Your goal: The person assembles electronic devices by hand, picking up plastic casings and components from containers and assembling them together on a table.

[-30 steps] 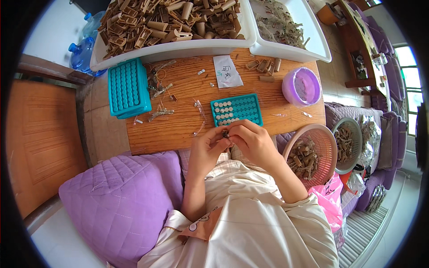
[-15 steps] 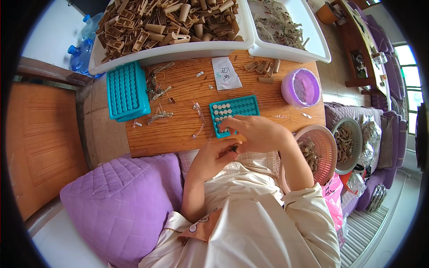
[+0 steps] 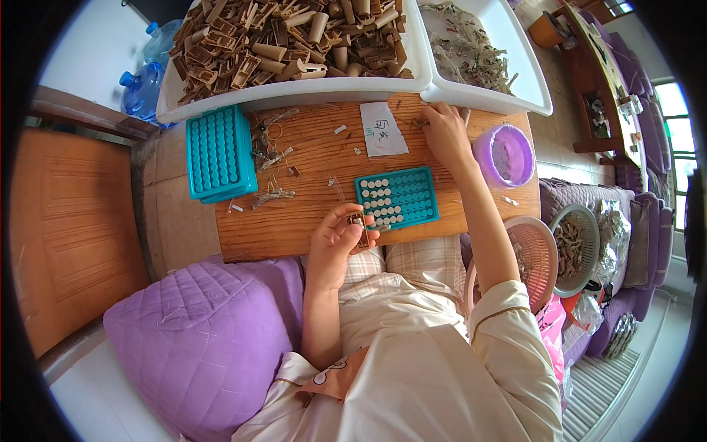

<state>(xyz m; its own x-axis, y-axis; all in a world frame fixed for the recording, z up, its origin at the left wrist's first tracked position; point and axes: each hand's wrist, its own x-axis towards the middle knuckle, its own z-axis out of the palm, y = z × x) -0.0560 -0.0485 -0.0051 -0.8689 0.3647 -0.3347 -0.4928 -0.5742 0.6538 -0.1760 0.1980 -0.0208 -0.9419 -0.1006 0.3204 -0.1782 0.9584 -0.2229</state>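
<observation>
My left hand point(image 3: 333, 243) is closed around a small brown plastic casing point(image 3: 359, 221) with silvery round pieces inside, held up at the table's front edge. Just beyond it lies a teal tray point(image 3: 414, 193) with rows of round wells; silvery-white button-like discs point(image 3: 381, 201) fill its left part. My right hand point(image 3: 446, 136) is stretched far forward to the table's back right, fingers bent down and together over a few loose brown casings. Those fingers hide most of the pieces, and whether one is gripped cannot be made out. A white paper slip point(image 3: 383, 131) lies left of this hand.
A white bin point(image 3: 294, 96) of brown casings and another white bin point(image 3: 490, 101) of tangled wired parts stand at the back. Stacked teal trays point(image 3: 219, 155) are left, beside loose wires point(image 3: 271, 158). A purple tub point(image 3: 504, 156) and pink basket point(image 3: 541, 247) are right.
My right hand has left the tray and reached forward and right to the loose brown casings. My left hand has turned upward, bringing the brown casing into clearer view.
</observation>
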